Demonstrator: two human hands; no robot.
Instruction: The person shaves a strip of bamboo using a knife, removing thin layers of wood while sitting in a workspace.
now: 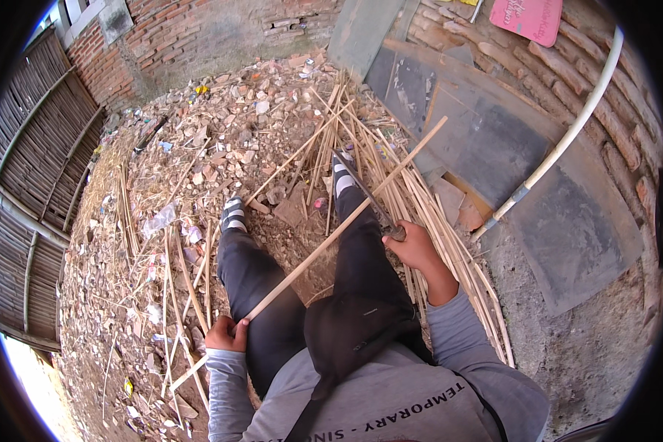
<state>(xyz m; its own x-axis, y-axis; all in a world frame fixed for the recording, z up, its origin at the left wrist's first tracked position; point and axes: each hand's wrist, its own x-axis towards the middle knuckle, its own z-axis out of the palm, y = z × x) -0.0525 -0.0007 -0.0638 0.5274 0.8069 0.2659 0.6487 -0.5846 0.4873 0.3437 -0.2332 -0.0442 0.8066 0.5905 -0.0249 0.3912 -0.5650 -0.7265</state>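
Observation:
A long pale bamboo strip (320,254) slants across my legs, from the lower left up to the right. My left hand (228,335) is closed round its lower part, beside my left thigh. In my right hand (418,254), near my right knee, is the handle of a long-bladed knife (396,233). The dark blade points away toward my right foot and crosses close to the strip; whether the two touch I cannot tell. Beside my right leg lies a pile of similar bamboo strips (449,243), some fanning out past my feet.
Several loose strips (168,295) lie at my left on ground strewn with broken brick and litter (221,140). Grey boards (493,140) lean by a brick wall at the right, with a pale pole (567,147) across them. A bamboo fence (33,147) stands far left.

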